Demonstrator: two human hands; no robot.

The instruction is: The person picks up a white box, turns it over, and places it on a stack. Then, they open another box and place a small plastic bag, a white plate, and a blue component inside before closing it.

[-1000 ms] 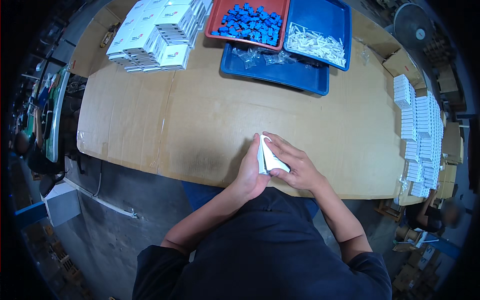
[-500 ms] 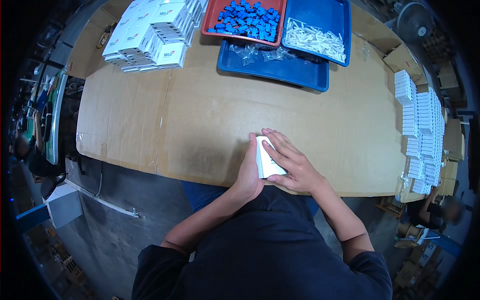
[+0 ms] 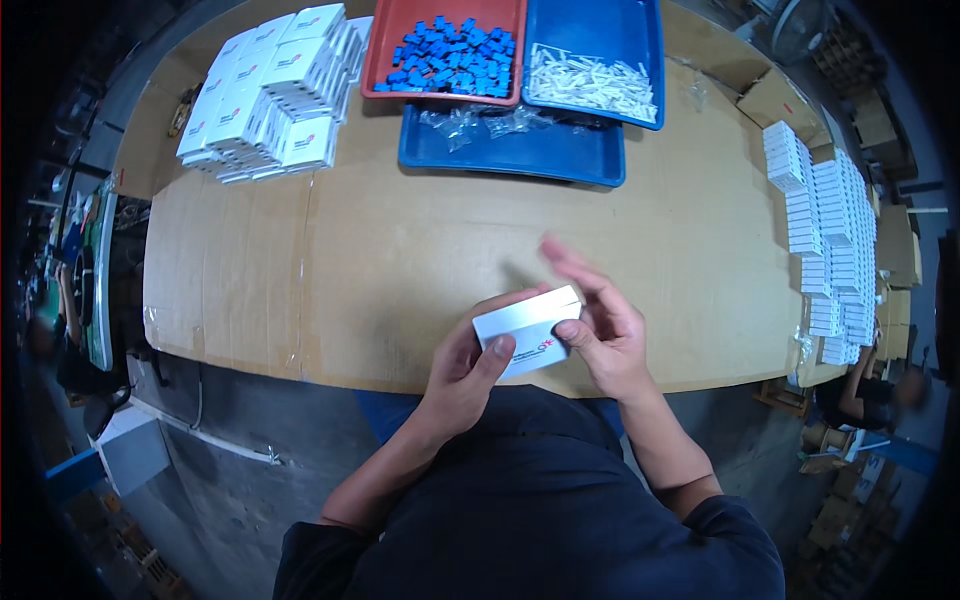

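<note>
A small flat white box (image 3: 525, 322) with a printed face is held tilted above the near edge of the table, in front of my body. My left hand (image 3: 462, 372) is closed round its left end, thumb on the printed face and fingers behind. At the right end, my right hand (image 3: 615, 345) has its thumb on the face near the corner. Its upper fingers stretch past the box and are smeared by motion; its lower fingers are partly hidden.
Stacked white boxes (image 3: 240, 110) stand at the far left, more stacked cartons (image 3: 838, 235) along the right edge. At the back are a red tray (image 3: 372, 82) of blue parts, a blue tray (image 3: 648, 60) of white sticks, and a blue tray (image 3: 500, 172) with clear plastic bags. The table (image 3: 400, 260) is cardboard-covered.
The box has turned from upright between both palms to tilted, its printed face now showing. My right hand has shifted to its right end, fingers lifting. The whole view has moved slightly.
</note>
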